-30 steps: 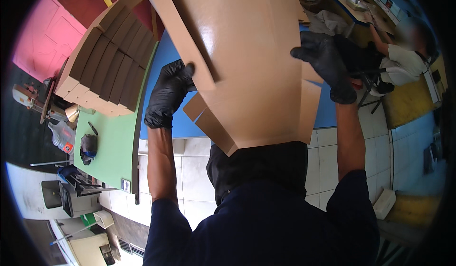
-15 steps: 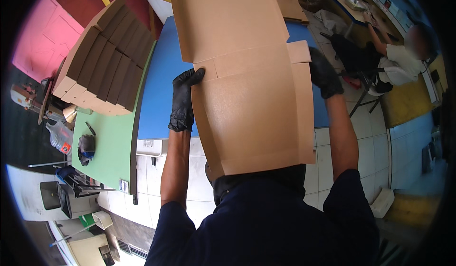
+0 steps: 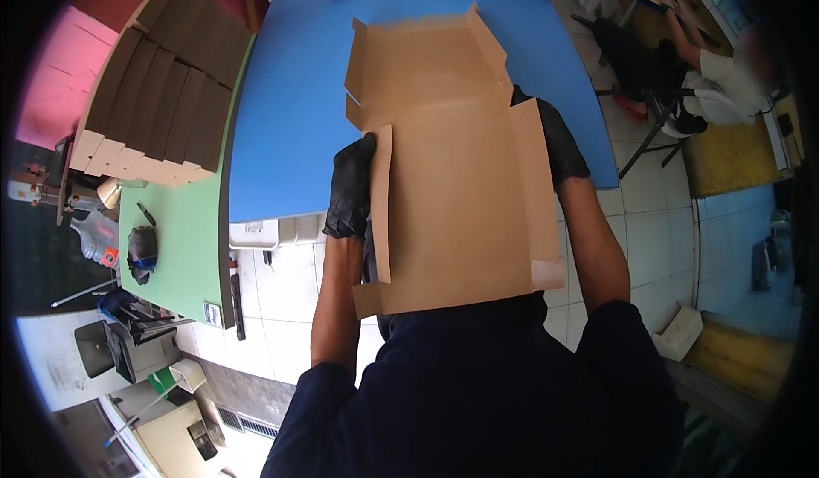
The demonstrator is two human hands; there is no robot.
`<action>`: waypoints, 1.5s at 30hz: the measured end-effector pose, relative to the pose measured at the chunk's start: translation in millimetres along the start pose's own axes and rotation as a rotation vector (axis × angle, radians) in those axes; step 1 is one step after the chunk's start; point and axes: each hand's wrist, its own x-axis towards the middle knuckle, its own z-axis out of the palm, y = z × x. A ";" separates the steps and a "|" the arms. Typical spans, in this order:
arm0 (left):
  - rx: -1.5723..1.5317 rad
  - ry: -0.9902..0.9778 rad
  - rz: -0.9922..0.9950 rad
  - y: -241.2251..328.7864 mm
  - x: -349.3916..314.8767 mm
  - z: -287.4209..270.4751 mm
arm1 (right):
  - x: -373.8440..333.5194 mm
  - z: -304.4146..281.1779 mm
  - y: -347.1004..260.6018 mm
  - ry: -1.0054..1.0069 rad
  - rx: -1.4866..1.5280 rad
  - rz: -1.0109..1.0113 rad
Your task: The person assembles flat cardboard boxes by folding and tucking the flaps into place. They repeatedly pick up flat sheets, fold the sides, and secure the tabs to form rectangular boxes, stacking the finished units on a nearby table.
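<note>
Brown unfolded cardboard box, long axis pointing forward, spans between black-gloved left hand — pinching its left flap — and black-gloved right hand, grip hidden, can't tell.

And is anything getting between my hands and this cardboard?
I see only black gloves: the left hand touches the left flap of the cardboard; the right hand is partly hidden behind the right flap.

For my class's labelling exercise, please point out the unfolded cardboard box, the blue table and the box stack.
Unfolded cardboard box [image 3: 456, 192]: head view, middle of its broad panel.
Blue table [image 3: 290, 128]: head view, bare surface toward its left.
Box stack [image 3: 158, 94]: head view, its darker brown side.
</note>
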 end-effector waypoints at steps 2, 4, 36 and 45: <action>0.058 0.047 0.000 -0.6 -5.6 1.8 | -26.8 3.8 1.7 -0.047 -0.197 -0.064; 0.094 0.066 -0.010 -1.0 -9.9 0.7 | -45.7 17.8 4.7 -0.039 -0.116 -0.089; 0.742 -0.241 0.076 -33.3 -94.2 -31.1 | -105.0 13.8 4.6 -0.187 0.032 0.460; 0.017 -0.248 -0.383 -42.7 -105.7 -43.1 | -99.7 1.9 -10.7 -0.299 -0.254 0.558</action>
